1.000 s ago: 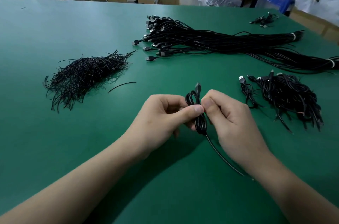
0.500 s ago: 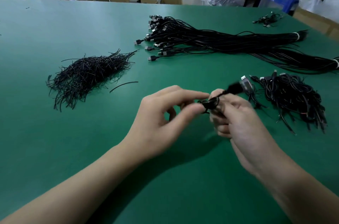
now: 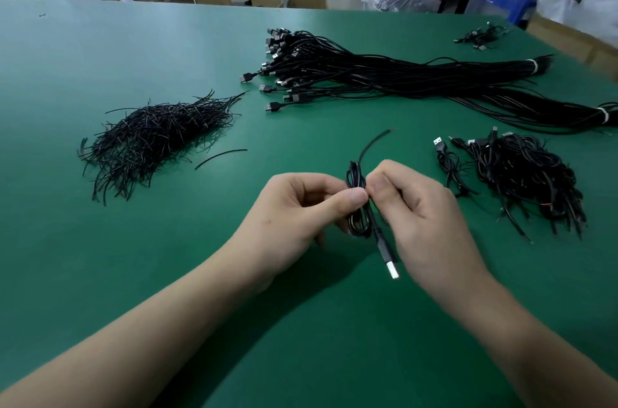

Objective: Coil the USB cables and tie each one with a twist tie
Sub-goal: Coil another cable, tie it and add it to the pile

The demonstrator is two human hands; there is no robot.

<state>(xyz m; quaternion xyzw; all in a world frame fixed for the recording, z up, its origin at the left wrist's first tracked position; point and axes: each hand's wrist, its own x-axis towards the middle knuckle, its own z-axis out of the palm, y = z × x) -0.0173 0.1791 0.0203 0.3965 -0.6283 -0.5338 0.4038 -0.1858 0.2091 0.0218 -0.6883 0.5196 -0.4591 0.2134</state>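
A coiled black USB cable (image 3: 357, 220) hangs upright between both hands above the green table (image 3: 167, 257). My left hand (image 3: 297, 220) pinches the coil's middle with thumb and fingers. My right hand (image 3: 421, 217) pinches the same spot from the right. The cable's silver USB plug (image 3: 392, 269) points down toward me. Its bare tail end (image 3: 374, 140) sticks up and away. Whether a twist tie is around the coil is hidden by the thumbs. A heap of black twist ties (image 3: 150, 140) lies to the left, one loose tie (image 3: 220, 157) beside it.
A long bundle of straight USB cables (image 3: 401, 76) stretches across the far table. A pile of coiled, tied cables (image 3: 525, 180) lies to the right, one coiled cable (image 3: 448, 163) beside it. A few more cables (image 3: 481, 36) sit at the far right corner. Boxes and shelving stand beyond.
The coil was rotated between the hands: the USB plug pointed up and away, swung to the right, and now points down toward me, while the bare tail now sticks up.
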